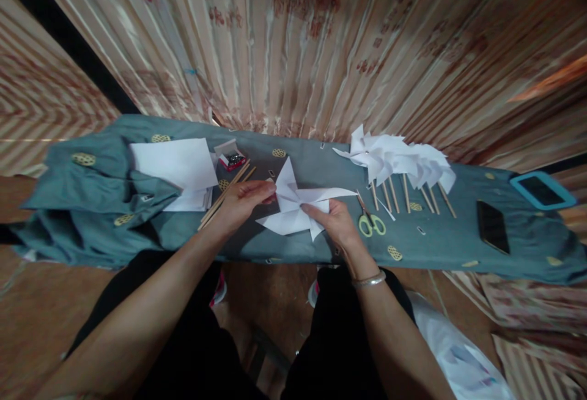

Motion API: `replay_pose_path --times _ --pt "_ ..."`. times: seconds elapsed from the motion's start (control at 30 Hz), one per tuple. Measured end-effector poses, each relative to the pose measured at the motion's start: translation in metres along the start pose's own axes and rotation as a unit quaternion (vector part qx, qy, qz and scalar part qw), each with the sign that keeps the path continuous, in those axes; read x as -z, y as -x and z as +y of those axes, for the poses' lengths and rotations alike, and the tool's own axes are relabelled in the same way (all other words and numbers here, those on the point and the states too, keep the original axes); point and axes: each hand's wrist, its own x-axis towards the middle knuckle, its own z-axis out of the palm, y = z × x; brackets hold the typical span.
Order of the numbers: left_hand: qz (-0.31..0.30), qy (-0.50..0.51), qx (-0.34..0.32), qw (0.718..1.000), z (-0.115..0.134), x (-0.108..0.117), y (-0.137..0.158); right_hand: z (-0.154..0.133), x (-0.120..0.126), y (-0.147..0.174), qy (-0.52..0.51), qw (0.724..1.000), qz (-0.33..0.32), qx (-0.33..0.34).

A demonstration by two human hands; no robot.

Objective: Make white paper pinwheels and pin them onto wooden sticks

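A white paper pinwheel [290,204] with pointed blades is held over the middle of the cloth-covered table. The thumb of my right hand [334,219] presses near its centre, and the fingers go underneath. My left hand [250,197] is closed at the pinwheel's left edge, its fingertips pinching a blade there. No stick shows on this pinwheel. Scissors with yellow-green handles [372,224] lie just right of my right hand. Close to my left hand are several loose wooden sticks [220,199] and a small open box of dark pins [232,160].
White paper sheets [174,161] are stacked at the left, partly under a cloth fold. Several pinwheels on sticks [403,158] lie overlapping at the back right. Farther right are a black phone [492,227] and a blue-framed tablet [543,190]. A pleated curtain [293,51] hangs behind the table.
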Motion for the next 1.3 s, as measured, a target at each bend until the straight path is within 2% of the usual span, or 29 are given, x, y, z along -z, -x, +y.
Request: replay_pose_path --times 0.13,0.27,0.4,0.87,1.3 --pt "0.026 -0.107 -0.057 0.992 -0.010 0.021 -0.009 0.001 0.002 0.001 0.018 1.000 0.002 0.004" --pt "0.069 -0.273 -0.122 0.952 -0.015 0.043 -0.015 0.001 0.004 0.001 0.018 1.000 0.006 0.012" --pt "0.085 -0.363 -0.138 0.918 -0.015 0.056 -0.016 0.001 0.004 0.001 0.015 1.000 0.003 0.009" --pt "0.077 -0.449 -0.155 0.877 -0.019 0.065 -0.020 0.000 0.005 0.004 0.014 1.000 -0.009 0.005" --pt "0.072 -0.540 -0.131 0.828 -0.007 0.063 -0.020 -0.001 0.007 0.005 0.023 1.000 -0.009 0.004"
